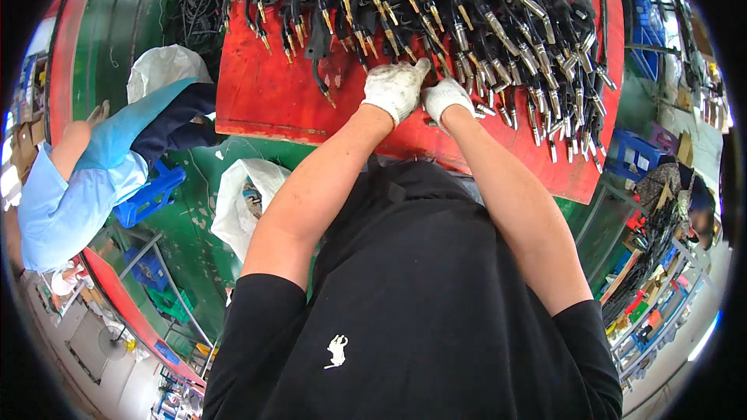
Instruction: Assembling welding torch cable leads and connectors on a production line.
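Note:
A crowded row of welding torches [455, 15] with black handles and bent necks lies on a red table [268, 109]. Those at left and middle end in bare brass-coloured tips [389, 37]; many at right wear silver nozzles [545, 70]. My left hand [393, 92], in a stained white glove, is closed at the front of the row, its thumb pointing up and right; whatever its fingers hold is hidden. Close beside it, my gloved right hand [448, 99] is curled at the end of a torch neck that comes down between both hands.
At left a person in light blue [70, 194] sits by a blue stool [152, 194]. A white sack [241, 206] with small parts stands on the green floor below the table's edge. Black cables [204, 8] are heaped beyond the table; blue crates [634, 152] stand at right.

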### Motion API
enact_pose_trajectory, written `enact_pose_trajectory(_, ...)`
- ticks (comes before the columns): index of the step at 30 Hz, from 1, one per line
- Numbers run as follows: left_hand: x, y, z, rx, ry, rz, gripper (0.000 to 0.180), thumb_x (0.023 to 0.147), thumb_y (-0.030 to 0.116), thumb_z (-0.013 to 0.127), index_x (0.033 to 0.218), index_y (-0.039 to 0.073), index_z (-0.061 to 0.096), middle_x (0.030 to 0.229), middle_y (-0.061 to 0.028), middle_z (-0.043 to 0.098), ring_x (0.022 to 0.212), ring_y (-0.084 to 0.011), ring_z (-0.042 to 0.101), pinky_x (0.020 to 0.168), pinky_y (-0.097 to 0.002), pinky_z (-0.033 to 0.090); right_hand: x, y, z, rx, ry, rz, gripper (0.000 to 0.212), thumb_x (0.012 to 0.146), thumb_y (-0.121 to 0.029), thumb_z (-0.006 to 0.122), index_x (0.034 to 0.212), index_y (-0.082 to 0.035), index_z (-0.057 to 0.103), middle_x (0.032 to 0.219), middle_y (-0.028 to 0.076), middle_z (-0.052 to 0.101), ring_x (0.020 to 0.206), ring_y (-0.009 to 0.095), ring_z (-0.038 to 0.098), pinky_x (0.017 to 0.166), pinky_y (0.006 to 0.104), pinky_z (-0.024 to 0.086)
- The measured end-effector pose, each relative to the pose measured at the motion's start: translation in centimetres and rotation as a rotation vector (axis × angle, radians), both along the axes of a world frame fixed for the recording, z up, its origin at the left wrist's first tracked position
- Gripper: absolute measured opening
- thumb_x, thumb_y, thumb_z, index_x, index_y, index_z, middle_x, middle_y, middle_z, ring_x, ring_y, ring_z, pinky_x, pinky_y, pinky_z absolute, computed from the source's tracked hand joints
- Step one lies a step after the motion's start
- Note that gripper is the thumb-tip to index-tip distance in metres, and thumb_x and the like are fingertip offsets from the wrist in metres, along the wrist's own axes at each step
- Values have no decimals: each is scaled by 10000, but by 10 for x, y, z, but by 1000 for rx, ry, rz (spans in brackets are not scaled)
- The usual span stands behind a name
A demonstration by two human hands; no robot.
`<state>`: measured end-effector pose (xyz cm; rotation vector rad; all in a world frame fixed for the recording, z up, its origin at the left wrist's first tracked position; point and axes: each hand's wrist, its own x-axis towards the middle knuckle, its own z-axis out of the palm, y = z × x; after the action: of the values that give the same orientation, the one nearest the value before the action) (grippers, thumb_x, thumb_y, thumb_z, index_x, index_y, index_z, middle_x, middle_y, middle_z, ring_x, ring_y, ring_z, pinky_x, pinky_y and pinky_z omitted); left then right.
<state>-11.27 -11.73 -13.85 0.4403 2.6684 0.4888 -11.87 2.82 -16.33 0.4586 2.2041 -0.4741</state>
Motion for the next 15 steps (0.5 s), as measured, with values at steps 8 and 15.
enact_pose_trajectory(8,2,-1,-5,-19,26,13,440,934,215,515,1372,179,540,1112,-168,706,1029,-345,696,885,-489,522,15,-14,2,-13,149,-184,507,844,-344,585,1151,41,704,1252,290,646,1194,390,633,1017,443,496)
enact_pose_trajectory(15,2,-2,4,-44,17,-12,453,935,190,509,1387,199,536,1127,-165,707,1023,-351,692,883,-483,524,19,-13,10,-61,249,-238,487,822,-305,600,1143,50,692,1216,313,651,1184,406,632,1015,450,490)
